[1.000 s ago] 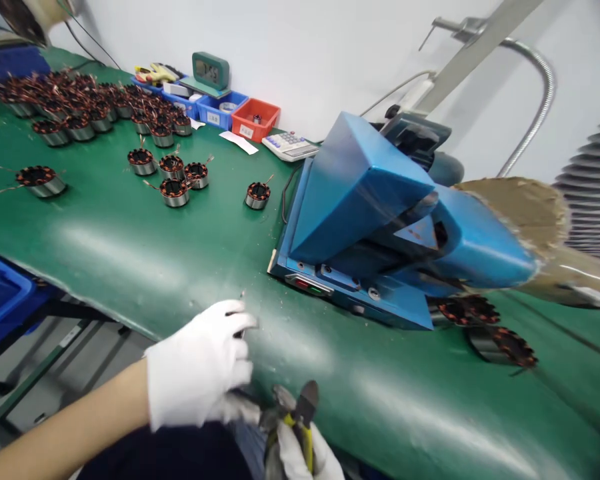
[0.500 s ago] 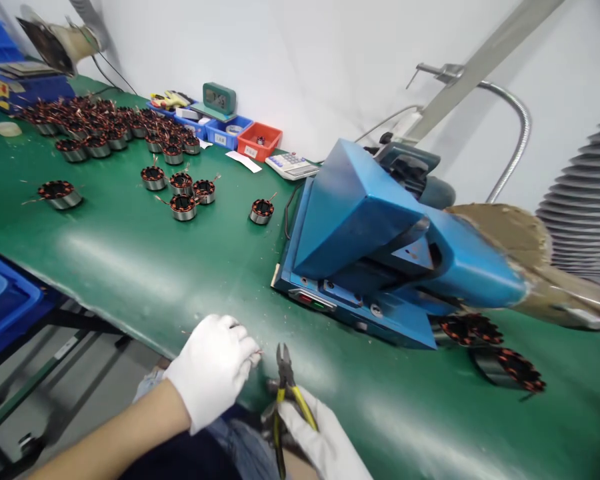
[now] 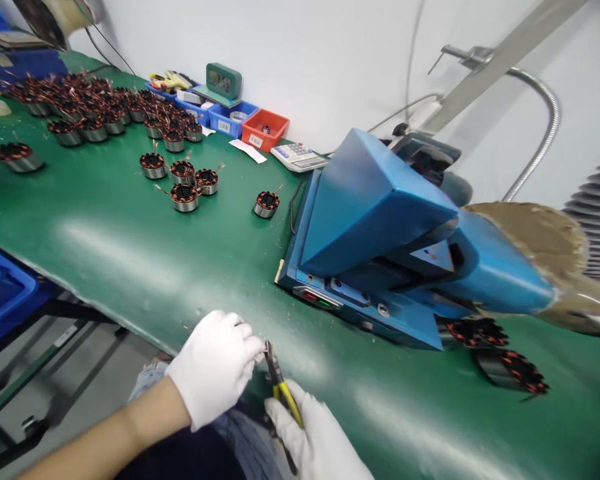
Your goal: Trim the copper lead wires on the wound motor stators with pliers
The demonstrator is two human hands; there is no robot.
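Note:
My left hand (image 3: 215, 370), in a white glove, is closed with its fingertips pinched together near the table's front edge. A thin copper wire showed at these fingertips a moment ago; the palm side and whatever else it holds are hidden. My right hand (image 3: 307, 427), also gloved in white, is wrapped around a pair of diagonal cutters (image 3: 291, 402) with yellow and black handles. The cutters' jaws point up and touch or nearly touch the left fingertips. Wound motor stators (image 3: 185, 197) with copper coils and short wire ends stand on the green table (image 3: 130, 267) beyond.
A blue machine (image 3: 365, 213) stands at the right, with more stators (image 3: 513, 370) beside it. Many stators (image 3: 90, 107) crowd the back left. Along the wall are a red bin (image 3: 265, 137), a blue bin (image 3: 230, 125), a calculator (image 3: 299, 157) and a clock (image 3: 223, 81).
My right hand has brought the cutters up to the left fingertips, and their jaws, spread before, have come together. A lone stator at the left now stands farther left. The view has shifted slightly.

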